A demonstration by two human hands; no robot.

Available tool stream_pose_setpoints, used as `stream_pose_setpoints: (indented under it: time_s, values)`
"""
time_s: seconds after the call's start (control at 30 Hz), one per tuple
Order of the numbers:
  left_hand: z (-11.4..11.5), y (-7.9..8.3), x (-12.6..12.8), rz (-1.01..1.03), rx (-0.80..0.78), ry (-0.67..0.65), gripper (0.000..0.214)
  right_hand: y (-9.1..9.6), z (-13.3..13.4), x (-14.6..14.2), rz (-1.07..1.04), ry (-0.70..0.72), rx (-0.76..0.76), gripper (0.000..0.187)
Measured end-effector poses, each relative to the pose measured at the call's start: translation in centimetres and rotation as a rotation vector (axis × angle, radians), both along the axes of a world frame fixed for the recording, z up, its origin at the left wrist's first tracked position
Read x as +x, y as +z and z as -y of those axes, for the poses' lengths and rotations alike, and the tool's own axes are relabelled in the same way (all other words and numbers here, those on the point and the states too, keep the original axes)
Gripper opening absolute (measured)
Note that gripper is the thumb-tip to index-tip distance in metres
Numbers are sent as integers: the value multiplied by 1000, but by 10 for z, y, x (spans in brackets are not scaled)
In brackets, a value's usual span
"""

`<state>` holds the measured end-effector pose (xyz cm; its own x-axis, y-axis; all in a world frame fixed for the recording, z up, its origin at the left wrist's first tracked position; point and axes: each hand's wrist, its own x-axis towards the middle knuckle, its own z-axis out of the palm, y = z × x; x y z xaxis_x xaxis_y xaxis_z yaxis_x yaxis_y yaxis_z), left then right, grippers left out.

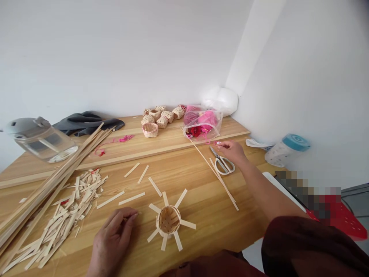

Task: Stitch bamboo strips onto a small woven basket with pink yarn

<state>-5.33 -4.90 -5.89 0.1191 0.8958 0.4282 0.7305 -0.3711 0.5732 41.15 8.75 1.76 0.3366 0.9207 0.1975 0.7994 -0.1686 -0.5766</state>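
A small woven bamboo basket stands on the table near me, its uncut strip ends spread outward like rays. To its left, my left hand rests with curled fingers pressed together; a tiny pale tip shows at them, too small to name. My right hand reaches forward and pinches pink yarn in front of a clear plastic bag of pink and red balls. Just below that hand lie white-handled scissors, blades pointing away to the left. Two long thin strips lie beside them.
Cut strips lie loose left of the basket. A scrap pile and a bundle of long strips cover the left side. Several finished baskets stand at the back. A clear bottle and a blue-lidded container flank the table.
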Motion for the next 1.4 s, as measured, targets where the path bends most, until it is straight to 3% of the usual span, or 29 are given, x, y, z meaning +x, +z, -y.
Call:
stream_pose_setpoints:
  time_s: [0.3,0.5,0.67,0.8,0.9,1.0,1.1,1.2,1.27,1.4]
  values:
    - [-1,-5,-2,-14,26,-31,17,11,-101,-27,145,-142,-132,32]
    - [-1,-5,0,-36,29,-83,12,10,-125,-37,177,-192,-205,34]
    - [-3,-3,1,-40,29,-98,10,14,-102,-30,155,-197,-211,30]
    - [-4,-5,2,-60,32,-113,10,29,-58,-21,85,-168,-133,17]
    - [-5,-4,1,-74,71,-91,12,44,-18,-28,-56,-45,-76,18]
    - [-8,9,1,-30,133,-33,15,60,19,-48,-209,106,-40,23]
    - [-10,38,6,64,140,-29,11,76,47,-69,-290,187,8,23]
    - [-11,67,16,133,121,-54,10,83,57,-79,-346,220,67,23]
    - [-8,79,24,160,79,-94,12,79,53,-81,-407,226,70,25]
    - [4,78,34,190,21,-148,18,54,38,-84,-557,230,-1,28]
